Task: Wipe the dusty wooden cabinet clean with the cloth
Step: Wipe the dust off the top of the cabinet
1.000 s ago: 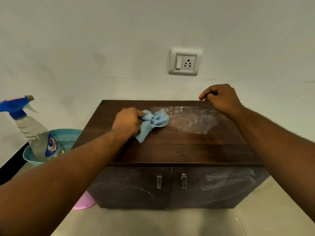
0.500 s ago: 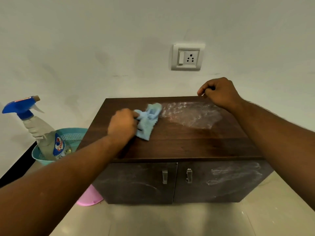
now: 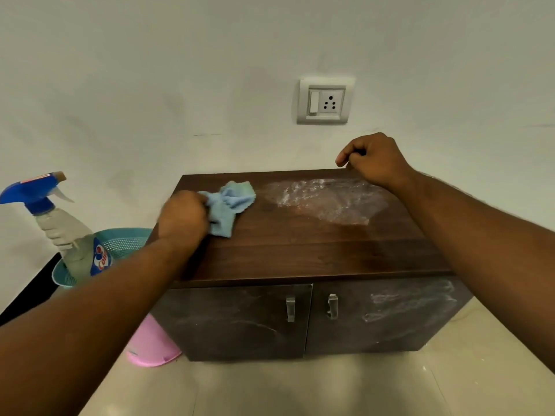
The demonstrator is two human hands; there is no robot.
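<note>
Left hand (image 3: 183, 219) grips blue cloth (image 3: 231, 205) on cabinet (image 3: 300, 247) top, far left. Dust patch (image 3: 324, 199) far right. Right hand (image 3: 375, 159) curled at far edge. Spray bottle (image 3: 66, 232) in basket (image 3: 126, 244), left.

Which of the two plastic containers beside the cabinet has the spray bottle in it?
The teal mesh basket, with the spray bottle standing in it; the pink tub sits lower on the floor, no bottle.
</note>
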